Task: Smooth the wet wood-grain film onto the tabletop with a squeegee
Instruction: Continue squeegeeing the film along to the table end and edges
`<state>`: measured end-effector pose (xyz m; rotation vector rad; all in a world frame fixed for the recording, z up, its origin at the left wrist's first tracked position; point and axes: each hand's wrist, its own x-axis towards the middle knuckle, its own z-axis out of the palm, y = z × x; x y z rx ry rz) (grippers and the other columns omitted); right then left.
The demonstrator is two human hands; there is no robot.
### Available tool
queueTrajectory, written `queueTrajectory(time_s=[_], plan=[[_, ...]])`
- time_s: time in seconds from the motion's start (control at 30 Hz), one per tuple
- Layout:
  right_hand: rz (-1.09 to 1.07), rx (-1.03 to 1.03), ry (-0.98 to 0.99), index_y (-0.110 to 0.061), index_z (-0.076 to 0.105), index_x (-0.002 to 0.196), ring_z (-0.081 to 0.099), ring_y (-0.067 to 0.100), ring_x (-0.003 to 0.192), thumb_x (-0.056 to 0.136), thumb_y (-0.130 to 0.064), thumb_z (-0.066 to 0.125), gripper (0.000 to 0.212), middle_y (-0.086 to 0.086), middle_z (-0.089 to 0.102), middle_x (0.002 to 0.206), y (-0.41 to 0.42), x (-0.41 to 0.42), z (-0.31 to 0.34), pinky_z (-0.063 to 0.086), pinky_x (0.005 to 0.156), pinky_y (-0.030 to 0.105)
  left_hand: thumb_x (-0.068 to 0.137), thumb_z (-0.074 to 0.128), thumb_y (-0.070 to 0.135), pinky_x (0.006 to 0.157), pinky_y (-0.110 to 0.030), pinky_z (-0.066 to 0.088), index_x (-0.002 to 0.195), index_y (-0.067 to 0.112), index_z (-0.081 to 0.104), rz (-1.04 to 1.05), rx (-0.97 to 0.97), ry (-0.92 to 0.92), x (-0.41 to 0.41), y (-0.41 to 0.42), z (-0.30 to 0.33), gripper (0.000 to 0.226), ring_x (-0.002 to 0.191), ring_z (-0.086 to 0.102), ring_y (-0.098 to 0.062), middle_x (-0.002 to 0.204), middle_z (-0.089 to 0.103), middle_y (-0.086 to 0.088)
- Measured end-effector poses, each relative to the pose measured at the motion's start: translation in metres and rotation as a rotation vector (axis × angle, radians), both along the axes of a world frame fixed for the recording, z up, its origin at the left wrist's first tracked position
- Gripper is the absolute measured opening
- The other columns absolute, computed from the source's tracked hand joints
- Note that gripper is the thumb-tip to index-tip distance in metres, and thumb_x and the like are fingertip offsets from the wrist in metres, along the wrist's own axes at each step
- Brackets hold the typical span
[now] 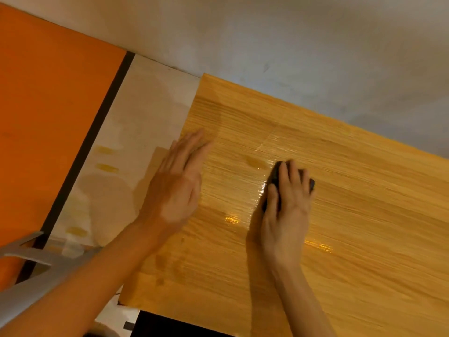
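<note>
The yellow wood-grain film [352,215] covers most of the tabletop and shines wet in patches near the middle. My right hand [289,207] presses a small black squeegee [275,176] flat on the film, fingers spread over it so that only its edges show. My left hand [177,181] lies flat and open, palm down, on the film's left edge, fingers pointing away from me. The bare pale tabletop [136,132] shows to the left of the film, with damp marks on it.
A grey wall [291,45] runs along the table's far edge. An orange panel [48,117] with a dark strip [92,142] borders the table on the left. A grey strip of material [29,259] lies at the lower left. The front edge is dark.
</note>
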<state>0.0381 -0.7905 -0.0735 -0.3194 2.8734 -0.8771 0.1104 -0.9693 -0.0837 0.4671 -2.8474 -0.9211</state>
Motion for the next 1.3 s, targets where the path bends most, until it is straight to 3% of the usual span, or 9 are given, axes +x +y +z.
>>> queueTrajectory(time_s=[0.2, 0.33, 0.43, 0.63, 0.77, 0.87, 1.0, 1.17, 1.3], plan=[[0.433, 0.042, 0.028, -0.019, 0.040, 0.146, 0.013, 0.015, 0.149, 0.102, -0.023, 0.041, 0.044, -0.004, 0.030, 0.156, -0.030, 0.001, -0.001, 0.008, 0.124, 0.039, 0.100, 0.045, -0.005, 0.124, -0.050, 0.027, 0.149, 0.000, 0.043, 0.017, -0.110, 0.026, -0.021, -0.004, -0.012, 0.049, 0.150, 0.033, -0.032, 0.160, 0.036, -0.018], [0.098, 0.028, -0.009, -0.015, 0.039, 0.146, 0.011, 0.014, 0.150, 0.104, -0.016, 0.040, 0.042, -0.004, 0.027, 0.157, 0.042, -0.022, 0.000, 0.010, 0.122, 0.048, 0.099, 0.045, -0.005, 0.127, -0.043, 0.020, 0.150, 0.002, 0.042, 0.033, -0.102, 0.011, -0.022, -0.003, -0.016, 0.052, 0.152, 0.031, -0.029, 0.162, 0.034, -0.013], [-0.126, 0.006, -0.002, -0.010, 0.040, 0.145, 0.013, 0.021, 0.149, 0.104, -0.015, 0.039, 0.042, 0.001, 0.028, 0.157, 0.025, -0.021, -0.001, 0.010, 0.121, 0.050, 0.098, 0.044, -0.004, 0.127, -0.042, 0.019, 0.150, 0.004, 0.043, 0.042, -0.079, 0.001, -0.024, -0.003, -0.015, 0.053, 0.153, 0.029, -0.026, 0.163, 0.032, -0.011], [0.218, 0.046, 0.062, -0.015, 0.038, 0.147, 0.013, 0.021, 0.149, 0.105, -0.024, 0.037, 0.043, 0.002, 0.029, 0.157, -0.104, -0.015, -0.010, 0.008, 0.124, 0.040, 0.104, 0.038, 0.015, 0.125, -0.042, 0.025, 0.152, 0.005, 0.041, 0.051, -0.070, -0.005, -0.025, -0.005, -0.016, 0.049, 0.152, 0.028, -0.023, 0.163, 0.033, -0.011], [0.421, 0.108, 0.095, -0.019, 0.033, 0.149, 0.009, 0.015, 0.150, 0.106, -0.027, 0.032, 0.044, -0.002, 0.025, 0.159, -0.073, -0.038, -0.009, 0.008, 0.124, 0.039, 0.103, 0.035, 0.011, 0.127, -0.035, 0.017, 0.152, 0.004, 0.039, 0.054, -0.097, -0.009, -0.026, -0.004, -0.018, 0.050, 0.153, 0.029, -0.021, 0.163, 0.033, -0.009], [0.171, 0.111, 0.069, -0.016, 0.034, 0.149, 0.011, 0.013, 0.150, 0.105, -0.023, 0.035, 0.044, -0.002, 0.026, 0.158, -0.012, -0.057, -0.006, 0.013, 0.122, 0.045, 0.101, 0.035, 0.010, 0.128, -0.029, 0.011, 0.152, 0.003, 0.039, 0.058, -0.110, 0.007, -0.025, -0.005, -0.020, 0.051, 0.152, 0.031, -0.024, 0.162, 0.034, -0.010], [-0.085, 0.091, 0.060, -0.011, 0.038, 0.147, 0.014, 0.022, 0.149, 0.104, -0.017, 0.039, 0.043, 0.003, 0.028, 0.157, -0.017, -0.060, -0.006, 0.011, 0.123, 0.045, 0.102, 0.033, 0.013, 0.123, -0.043, 0.029, 0.153, 0.002, 0.038, 0.047, -0.144, 0.012, -0.025, -0.005, -0.024, 0.052, 0.152, 0.029, -0.025, 0.162, 0.034, -0.012], [0.320, 0.112, 0.107, -0.017, 0.038, 0.147, 0.014, 0.020, 0.149, 0.104, -0.025, 0.035, 0.044, 0.000, 0.030, 0.157, -0.096, -0.052, -0.008, 0.006, 0.124, 0.038, 0.104, 0.034, 0.016, 0.121, -0.045, 0.033, 0.153, 0.003, 0.039, 0.041, -0.162, 0.015, -0.025, -0.006, -0.025, 0.051, 0.153, 0.029, -0.024, 0.163, 0.033, -0.011], [0.444, 0.154, 0.114, -0.018, 0.033, 0.149, 0.011, 0.015, 0.150, 0.105, -0.026, 0.036, 0.045, -0.002, 0.026, 0.158, -0.047, -0.077, -0.005, 0.007, 0.124, 0.038, 0.106, 0.029, 0.019, 0.123, -0.042, 0.030, 0.153, 0.004, 0.039, 0.046, -0.137, 0.027, -0.024, -0.005, -0.025, 0.051, 0.153, 0.028, -0.022, 0.163, 0.033, -0.009]])
